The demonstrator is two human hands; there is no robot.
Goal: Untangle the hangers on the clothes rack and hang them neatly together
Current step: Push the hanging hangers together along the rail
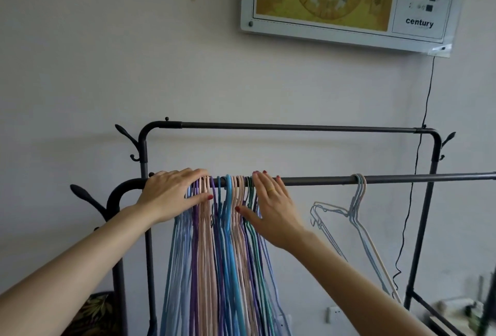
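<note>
Both open hands, left (171,196) and right (273,204), squeeze the bunched pastel wire hangers (222,228) along the dark metal rail (322,180); uneven pressure could re-cross hooks, while stray hangers (358,201) hang well apart.

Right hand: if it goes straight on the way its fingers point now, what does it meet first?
The right hand points up and away, fingertips already at the front rail. It would likely meet that rail first; beyond it, only the wall, though depth is unclear.

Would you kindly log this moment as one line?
left hand: open on bunch | right hand: open on bunch | stray hangers: apart on rail
</note>
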